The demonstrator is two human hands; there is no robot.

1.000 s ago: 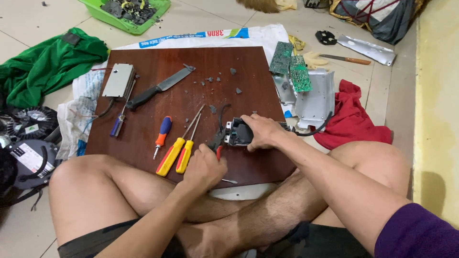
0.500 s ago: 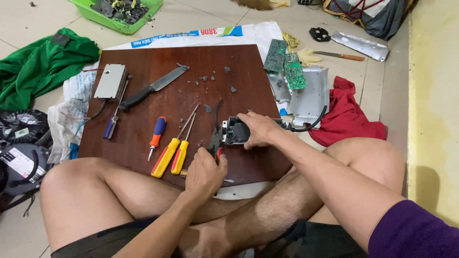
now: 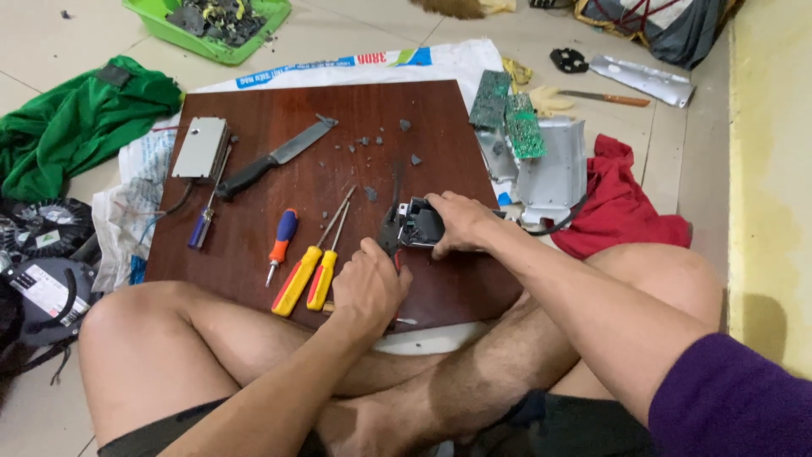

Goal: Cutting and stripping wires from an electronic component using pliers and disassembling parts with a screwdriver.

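- Your left hand [image 3: 365,286] sits nearest you at the board's near edge, fist curled tight round the red handle of pliers [image 3: 390,239]; their dark nose rises to the part.
- Your right hand [image 3: 457,222] lies just beyond, fingers bent over and pressing down on a small black boxy part [image 3: 418,227] of hard plastic, which rests on the board [image 3: 355,118] near its near right corner.
- The board is smooth, dark reddish wood, rectangular, lying on a white woven sack [image 3: 338,68] over pale floor tiles.
- Just left of your left hand lie two yellow-handled screwdrivers [image 3: 309,272] side by side, thin steel shafts pointing away, then a shorter one with an orange and blue grip [image 3: 281,239].
- Nearer the left edge, a slim blue screwdriver [image 3: 203,222].
- Farther up, a knife [image 3: 275,157] with a black handle and a dull grey blade, and a flat grey metal box [image 3: 201,147] at the far left corner.
- Grey crumbs [image 3: 382,142] dot the far middle.
- Off the right edge: green circuit boards [image 3: 507,123] on bent sheet metal [image 3: 554,169], and a crumpled red cloth [image 3: 617,203].
- Far left, a rumpled green cloth [image 3: 76,114] and a green plastic tray [image 3: 211,25].
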